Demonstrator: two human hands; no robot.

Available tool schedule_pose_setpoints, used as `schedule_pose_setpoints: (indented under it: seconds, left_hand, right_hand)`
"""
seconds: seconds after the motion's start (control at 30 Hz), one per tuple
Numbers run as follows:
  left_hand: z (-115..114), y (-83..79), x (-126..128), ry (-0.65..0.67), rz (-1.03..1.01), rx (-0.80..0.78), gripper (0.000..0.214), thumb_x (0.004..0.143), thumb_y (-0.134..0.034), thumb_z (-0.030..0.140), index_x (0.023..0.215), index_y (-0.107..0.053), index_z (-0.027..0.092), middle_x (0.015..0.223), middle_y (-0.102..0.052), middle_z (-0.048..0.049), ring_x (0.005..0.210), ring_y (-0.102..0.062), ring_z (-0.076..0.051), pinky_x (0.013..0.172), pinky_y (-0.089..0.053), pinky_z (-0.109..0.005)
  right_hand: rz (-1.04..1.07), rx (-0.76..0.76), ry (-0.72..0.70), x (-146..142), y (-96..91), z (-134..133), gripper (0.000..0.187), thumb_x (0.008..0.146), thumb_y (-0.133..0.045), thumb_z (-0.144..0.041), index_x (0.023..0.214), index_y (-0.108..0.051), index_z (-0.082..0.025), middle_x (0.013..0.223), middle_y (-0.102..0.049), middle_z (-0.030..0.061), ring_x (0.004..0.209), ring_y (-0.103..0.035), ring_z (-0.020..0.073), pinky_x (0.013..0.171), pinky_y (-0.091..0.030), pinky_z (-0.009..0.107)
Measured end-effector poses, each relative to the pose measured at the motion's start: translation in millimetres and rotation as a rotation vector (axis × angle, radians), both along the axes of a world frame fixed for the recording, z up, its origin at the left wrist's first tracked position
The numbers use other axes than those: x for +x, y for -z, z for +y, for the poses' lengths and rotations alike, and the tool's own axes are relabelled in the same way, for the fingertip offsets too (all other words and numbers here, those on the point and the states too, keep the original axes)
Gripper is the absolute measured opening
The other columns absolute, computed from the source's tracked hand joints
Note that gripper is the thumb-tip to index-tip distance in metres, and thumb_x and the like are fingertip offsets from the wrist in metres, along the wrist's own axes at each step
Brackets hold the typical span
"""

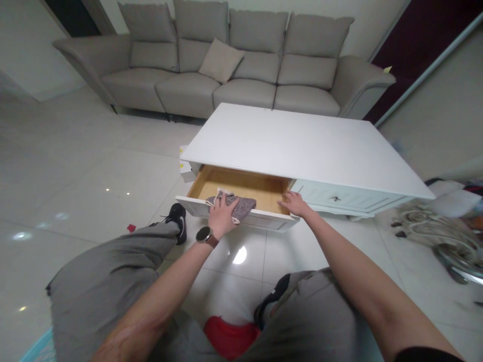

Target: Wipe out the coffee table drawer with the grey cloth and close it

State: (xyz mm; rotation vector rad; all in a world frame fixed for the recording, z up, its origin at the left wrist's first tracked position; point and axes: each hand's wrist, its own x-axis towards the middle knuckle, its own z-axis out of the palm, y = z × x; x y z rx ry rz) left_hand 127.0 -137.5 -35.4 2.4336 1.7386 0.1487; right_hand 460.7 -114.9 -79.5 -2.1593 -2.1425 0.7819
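Note:
A grey-brown cloth (245,206) with pale edging is draped over the top edge of the pulled-out drawer's front panel (188,205). My left hand (222,215) presses this cloth against the panel, fingers over the rim and holding it. At the drawer's right side, my right hand (293,202) reaches over the side wall with its fingers apart and nothing visible in them. Bare wood shows on the drawer bottom (260,187). The drawer belongs to a white coffee table (294,141).
A closed drawer with a knob (335,199) sits to the right. Behind the table stands a grey sofa (188,90) with a beige cushion (222,60). A white box (186,172) is at the table's left end. Below me is something red (231,338); ornate furniture (422,229) lies right.

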Motion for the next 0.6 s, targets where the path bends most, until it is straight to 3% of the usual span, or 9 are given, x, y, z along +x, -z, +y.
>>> schedule_pose_setpoints:
  seconds: [0.07, 0.13, 0.3, 0.47, 0.6]
  left_hand:
    - [3.0, 4.9, -6.5, -0.020, 0.024, -0.002, 0.090, 0.072, -0.080, 0.043, 0.154, -0.042, 0.033, 0.157, -0.038, -0.0184, 0.135, -0.038, -0.046, 0.103, -0.037, -0.060]
    - [8.0, 8.4, -14.0, -0.043, 0.034, 0.014, 0.082, 0.075, -0.076, 0.043, 0.151, -0.048, 0.031, 0.148, -0.049, -0.0174, 0.136, -0.036, -0.049, 0.107, -0.029, -0.067]
    - [26.3, 13.3, -43.5, -0.039, 0.060, 0.070, 0.052, 0.081, -0.067, 0.030, 0.133, -0.065, 0.029, 0.132, -0.065, -0.0124, 0.140, -0.032, -0.053, 0.110, -0.010, -0.079]
    - [39.0, 17.0, -66.9, 0.132, 0.055, 0.056, 0.050, 0.082, -0.061, 0.018, 0.129, -0.068, 0.031, 0.129, -0.070, -0.0077, 0.138, -0.043, -0.043, 0.117, -0.008, -0.072]
    - [29.4, 18.9, -49.8, 0.269, -0.003, 0.094, 0.056, 0.078, -0.057, 0.009, 0.131, -0.067, 0.024, 0.140, -0.065, -0.0070, 0.143, -0.041, -0.036, 0.123, -0.018, -0.059]
  right_hand:
    - [0.025, -0.124, 0.100, 5.4, 11.6, 0.4, 0.072, 0.095, -0.048, -0.062, 0.149, -0.051, -0.016, 0.160, -0.041, 0.0151, 0.152, -0.027, 0.0319, 0.123, -0.019, 0.044]
    - [0.057, -0.231, 0.113, 5.7, 22.5, -1.6, 0.072, 0.096, -0.046, -0.056, 0.154, -0.045, -0.012, 0.161, -0.039, 0.0158, 0.150, -0.034, 0.0296, 0.122, -0.024, 0.039]
    - [0.054, -0.264, 0.115, 3.4, 37.9, -2.2, 0.074, 0.095, -0.044, -0.044, 0.159, -0.035, -0.008, 0.163, -0.036, 0.0184, 0.150, -0.034, 0.0303, 0.121, -0.028, 0.038]
    - [-0.002, -0.296, 0.158, 4.6, 46.9, 1.8, 0.092, 0.082, -0.056, -0.030, 0.164, -0.019, -0.009, 0.160, -0.038, 0.0211, 0.141, -0.046, 0.0332, 0.115, -0.037, 0.040]
    - [-0.045, -0.301, 0.154, 3.2, 51.5, 3.4, 0.095, 0.079, -0.058, -0.023, 0.164, -0.017, -0.007, 0.161, -0.033, 0.0242, 0.141, -0.046, 0.0342, 0.116, -0.037, 0.040]
